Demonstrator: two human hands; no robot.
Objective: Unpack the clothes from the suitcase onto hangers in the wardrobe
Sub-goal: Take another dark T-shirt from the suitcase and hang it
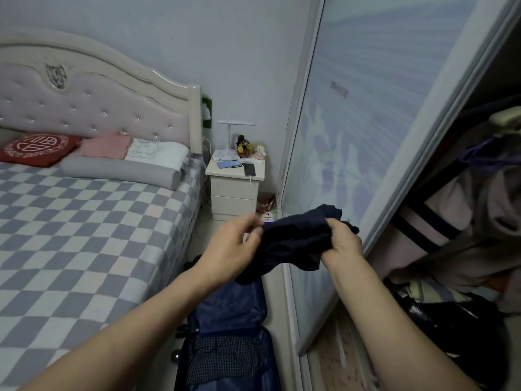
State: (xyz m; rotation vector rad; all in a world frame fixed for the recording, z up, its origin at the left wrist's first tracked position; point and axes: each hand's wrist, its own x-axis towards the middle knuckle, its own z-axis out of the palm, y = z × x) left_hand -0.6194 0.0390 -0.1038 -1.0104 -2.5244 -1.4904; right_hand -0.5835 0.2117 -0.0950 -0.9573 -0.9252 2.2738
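Navy cloth everywhere here. Biggest thing first: the wardrobe [465, 193], sliding door pushed aside, clothes already hanging on the right, more heaped at the bottom. No spare hanger visible from this angle, so that's the next thing to find. Then the suitcase [225, 342], open on the floor btwn bed [84, 221] and wardrobe, mesh pocket showing, directly under the hands. Held above it: a dark navy garment [296, 241], bunched up, can't tell if it's a top or shorts. Right hand [342, 241] is fisted round one end of it, firm grip. Left hand [234, 245] pinches the opposite edge w/ fingertips, fingers curled.

Step in hand, I'd say: opening the piece out before hanging. To do it well, find the neckline or waistband first, pull the two hands apart to shake the folds loose, keep it clear of the suitcase. Fabric looks soft and limp, so it'll droop; hold it by both shoulders/corners, not the middle. Then turn right toward the rail.
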